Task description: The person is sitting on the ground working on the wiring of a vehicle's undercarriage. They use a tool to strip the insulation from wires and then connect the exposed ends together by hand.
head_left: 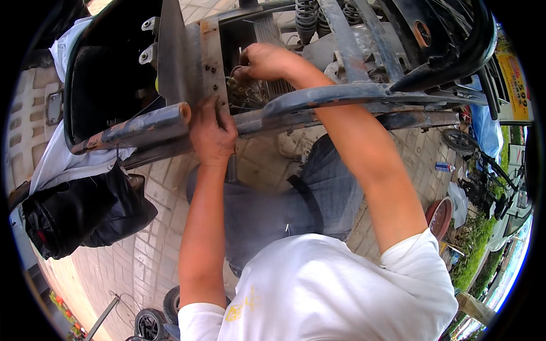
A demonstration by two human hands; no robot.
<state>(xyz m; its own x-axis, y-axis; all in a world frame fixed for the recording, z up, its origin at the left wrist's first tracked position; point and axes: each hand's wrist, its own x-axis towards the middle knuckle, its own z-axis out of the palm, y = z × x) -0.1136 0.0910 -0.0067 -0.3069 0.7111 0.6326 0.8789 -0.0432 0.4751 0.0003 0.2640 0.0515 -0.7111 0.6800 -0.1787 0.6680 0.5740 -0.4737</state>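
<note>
A worn vehicle frame of dark, rusty tubes (318,96) stands before me. My left hand (213,133) is closed at the lower end of an upright metal plate (209,51) with small bolts in it, fingers bent against its edge. Just to the right is an opening with a tangle of wires (250,94). My right hand (267,61) reaches over the tube into this opening. Its fingers are pinched together close to the wires; what they hold is too small to make out. A ribbed metal part (267,31) lies behind that hand.
Coil springs (306,20) stand at the back of the frame. A black bag (85,210) hangs at left beside a pale cloth (57,162). On the paved ground (153,187) are wheels (151,324), a reddish basin (439,219) and a spray can (445,167).
</note>
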